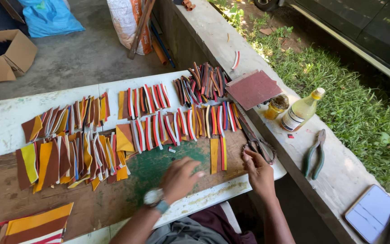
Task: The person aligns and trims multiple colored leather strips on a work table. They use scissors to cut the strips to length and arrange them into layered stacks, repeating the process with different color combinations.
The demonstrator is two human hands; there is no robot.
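My left hand (180, 177), with a watch on the wrist, hovers blurred over the green patch of the worn board (113, 203), fingers loosely spread and holding nothing. My right hand (259, 171) rests near the table's right edge, fingertips touching the handles of a pair of old scissors (256, 138). Between the hands lie two loose striped strips (218, 155), orange, brown and red. Rows of similar coloured strips (159, 122) cover the table beyond.
A brown sandpaper sheet (253, 89), a small jar (276, 106) and a yellow bottle (301, 110) sit on the concrete ledge, with pliers (315, 153) and a phone (372, 213). A larger strip stack (37, 224) lies at bottom left. A cardboard box (3, 54) stands on the floor.
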